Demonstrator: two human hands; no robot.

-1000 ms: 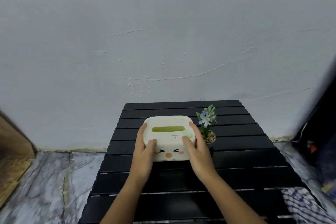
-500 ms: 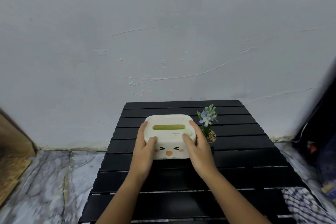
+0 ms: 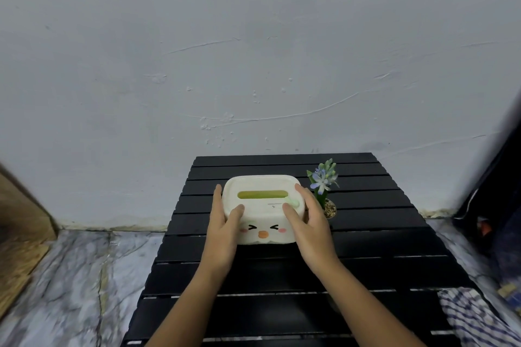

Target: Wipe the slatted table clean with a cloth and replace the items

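Change: over the last second I have nudged the tissue box (image 3: 263,207) a little further back on the slatted table (image 3: 366,248), toward the wall; the flower pot has not moved.
Meaning: I judge this is the replacing stage, with the box nearly at its spot and only letting go left.
Left hand (image 3: 224,229): grasping the box's left end, thumb on its top, fingers along the side.
Right hand (image 3: 308,229): grasping the right end the same way.
Tissue box: mid-table, face print toward me, just left of the flower pot (image 3: 327,200); whether it rests on the slats I cannot tell.
Cloth (image 3: 476,318): checked, draped at the near right corner of the table, well apart from my hands.
Count: one tissue box, one potted flower, one cloth, one table, two hands.
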